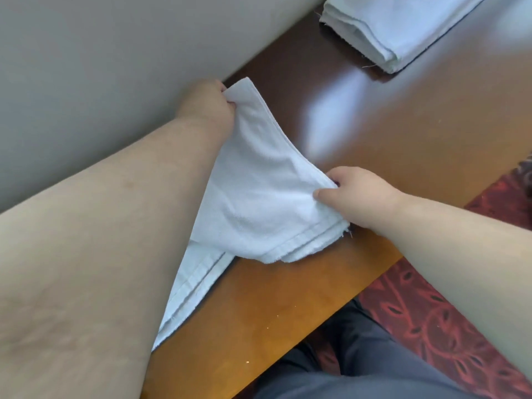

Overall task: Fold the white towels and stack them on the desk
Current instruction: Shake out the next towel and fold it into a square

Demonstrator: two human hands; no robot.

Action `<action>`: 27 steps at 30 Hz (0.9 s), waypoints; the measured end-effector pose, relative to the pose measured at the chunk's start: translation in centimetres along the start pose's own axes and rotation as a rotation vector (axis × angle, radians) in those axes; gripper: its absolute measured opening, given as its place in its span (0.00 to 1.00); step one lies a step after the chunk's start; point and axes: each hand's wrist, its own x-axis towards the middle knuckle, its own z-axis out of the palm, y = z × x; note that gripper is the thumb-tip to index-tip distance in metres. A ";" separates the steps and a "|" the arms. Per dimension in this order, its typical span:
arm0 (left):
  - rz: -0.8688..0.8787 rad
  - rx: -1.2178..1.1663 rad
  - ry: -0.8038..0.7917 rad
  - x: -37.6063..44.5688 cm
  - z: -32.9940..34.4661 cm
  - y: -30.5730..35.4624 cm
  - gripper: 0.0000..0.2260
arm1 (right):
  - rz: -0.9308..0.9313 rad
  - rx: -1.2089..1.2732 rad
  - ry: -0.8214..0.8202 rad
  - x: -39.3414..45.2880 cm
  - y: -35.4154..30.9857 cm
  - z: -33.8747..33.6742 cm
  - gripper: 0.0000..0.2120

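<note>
White towel [259, 197]: your left hand [207, 103] and right hand [354, 197] pinch its corners mid-fold; one folded towel [403, 27] lies far right on the desk [403, 125].

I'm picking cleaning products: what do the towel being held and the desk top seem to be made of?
The towel looks like white cotton terry: nubby looped pile, stitched flat hem. The desk looks like varnished wood or wood veneer: reddish-brown and glossy, with bright reflections. Which of the two cannot be told.
</note>
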 end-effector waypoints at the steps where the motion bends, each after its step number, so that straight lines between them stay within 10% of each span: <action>1: -0.019 -0.026 0.010 0.1 0.6 0.2 0.15 | 0.006 0.059 0.087 0.1 0.4 -0.2 0.04; 6: 0.090 -0.150 0.073 -5.4 3.0 3.0 0.23 | 0.061 0.278 0.158 0.1 1.4 -0.2 0.09; 9: 0.256 -0.172 -0.060 -12.3 4.8 5.6 0.07 | 0.141 0.522 -0.039 -0.4 1.6 -0.3 0.11; 12: 0.316 -0.147 -0.203 -18.1 6.6 7.4 0.19 | 0.176 0.768 -0.173 -0.6 2.5 -1.0 0.08; 27: 0.015 -0.516 -0.266 -16.6 7.2 5.9 0.04 | 0.182 0.944 -0.177 0.1 3.8 -1.7 0.09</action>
